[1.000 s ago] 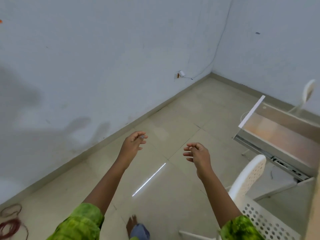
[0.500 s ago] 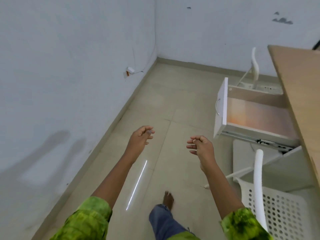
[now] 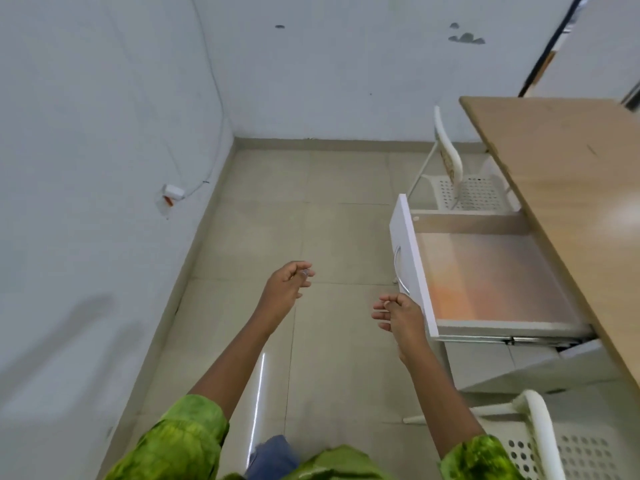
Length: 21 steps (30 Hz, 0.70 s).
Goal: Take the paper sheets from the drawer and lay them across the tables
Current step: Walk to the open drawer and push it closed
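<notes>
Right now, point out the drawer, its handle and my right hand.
drawer (image 3: 485, 271): head view, bare bottom panel.
handle (image 3: 398, 271): head view, middle of the bar.
right hand (image 3: 403, 315): head view, back of hand.

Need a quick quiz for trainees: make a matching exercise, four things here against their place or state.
Things:
1 drawer
2 table
3 left hand
4 right hand

Places or states:
a wooden top, far right
b over the floor, holding nothing
c pulled open
d next to the drawer, fingers loosely curled

Pairs: 1-c, 2-a, 3-b, 4-d
</notes>
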Motion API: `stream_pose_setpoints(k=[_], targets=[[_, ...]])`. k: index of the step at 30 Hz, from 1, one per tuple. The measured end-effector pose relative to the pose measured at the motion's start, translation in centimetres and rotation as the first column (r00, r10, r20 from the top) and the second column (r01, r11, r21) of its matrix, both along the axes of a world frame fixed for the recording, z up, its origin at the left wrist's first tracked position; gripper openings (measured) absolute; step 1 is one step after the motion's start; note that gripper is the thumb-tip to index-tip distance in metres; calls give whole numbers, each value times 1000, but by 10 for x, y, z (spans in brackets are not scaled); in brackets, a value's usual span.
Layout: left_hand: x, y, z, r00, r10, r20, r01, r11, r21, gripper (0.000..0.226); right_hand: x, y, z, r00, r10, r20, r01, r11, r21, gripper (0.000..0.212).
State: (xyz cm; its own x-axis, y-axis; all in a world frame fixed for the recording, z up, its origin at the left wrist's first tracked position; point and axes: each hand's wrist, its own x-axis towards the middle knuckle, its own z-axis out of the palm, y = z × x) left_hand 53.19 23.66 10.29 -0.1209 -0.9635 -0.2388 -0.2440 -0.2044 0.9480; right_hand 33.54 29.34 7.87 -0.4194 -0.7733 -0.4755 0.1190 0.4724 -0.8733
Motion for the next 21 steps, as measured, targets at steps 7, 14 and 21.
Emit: stream_pose_setpoints(k=[7,14,21], targets=[[-38,-115,-16,955,-296,9,295,954,58,23,-13,-59,-14,962,-274,-4,273,961,47,22],[-79,-192,-20,781,-622,45,615,781,109,23,-11,-88,-17,792,-609,49,602,792,103,23],[-138,-230,-34,669,-743,-15,724,647,240,18,-9,-94,-31,628,-772,99,745,633,212,20]])
